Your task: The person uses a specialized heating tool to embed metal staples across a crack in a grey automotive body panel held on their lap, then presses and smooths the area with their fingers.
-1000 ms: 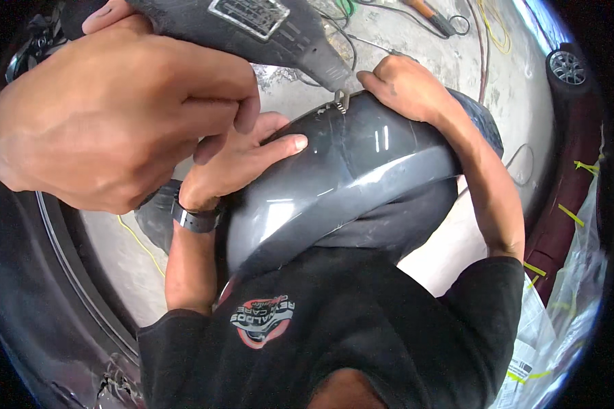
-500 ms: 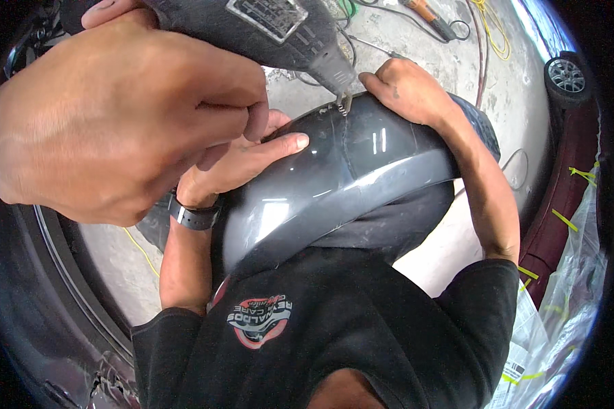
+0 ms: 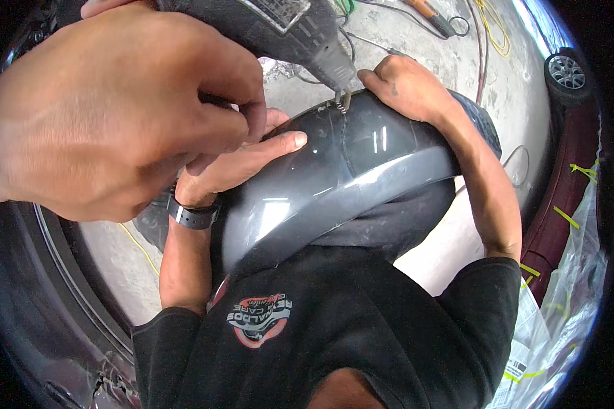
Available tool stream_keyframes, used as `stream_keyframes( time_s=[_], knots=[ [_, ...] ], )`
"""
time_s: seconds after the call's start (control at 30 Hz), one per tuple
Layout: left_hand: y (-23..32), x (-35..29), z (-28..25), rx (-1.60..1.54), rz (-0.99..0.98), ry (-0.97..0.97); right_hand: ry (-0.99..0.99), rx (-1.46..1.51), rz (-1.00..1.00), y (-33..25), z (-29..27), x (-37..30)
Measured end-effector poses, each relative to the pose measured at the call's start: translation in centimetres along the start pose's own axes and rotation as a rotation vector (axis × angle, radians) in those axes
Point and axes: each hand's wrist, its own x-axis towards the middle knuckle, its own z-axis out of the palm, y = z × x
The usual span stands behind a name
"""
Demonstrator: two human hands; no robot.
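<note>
A glossy dark grey curved car body panel (image 3: pixel 280 204) lies across my lap, a crack running down it from the far edge. My left hand (image 3: pixel 252 160), wearing a dark watch (image 3: pixel 196 217), grips its left side, thumb stretched over the surface and fingers partly hidden. At the far right edge, my right hand (image 3: pixel 409 88) is closed over the rim. From the left, another person's hand (image 3: pixel 129 109), large and close, holds a black hot stapler (image 3: pixel 307 48). Its prongs carry a small wavy metal staple (image 3: pixel 342 108) at the crack's far end.
An orange and black power tool (image 3: pixel 433 17), cables and a yellow cord (image 3: pixel 494 31) lie on the concrete floor. On the right are a wheel (image 3: pixel 566 73) and a maroon panel (image 3: pixel 556 218) with yellow tape and plastic sheeting. A dark car body (image 3: pixel 20 286) curves along the left.
The other person's hand has shifted slightly upward, and the hot stapler's tip has moved a little left at the crack. My hands keep their hold on the panel.
</note>
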Motion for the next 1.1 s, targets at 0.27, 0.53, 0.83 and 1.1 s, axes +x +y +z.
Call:
stream_keyframes(
  time_s=[0.27, 0.53, 0.83, 1.1],
  knots=[
    [-0.3, 0.1, 0.0, -0.006, 0.023, 0.018, -0.021, -0.01, -0.006, 0.0, -0.1, 0.0],
    [1.2, -0.1, -0.4, 0.028, -0.019, -0.031, 0.107, 0.045, -0.092, 0.4, 0.5, -0.2],
    [0.4, 0.0, -0.1, -0.063, 0.062, -0.027, 0.115, 0.021, -0.1, 0.7, 1.0, 0.0],
    [0.0, 0.0, -0.1, -0.001, 0.023, -0.011, 0.065, -0.001, -0.074, 0.5, 0.5, 0.0]
  ],
)
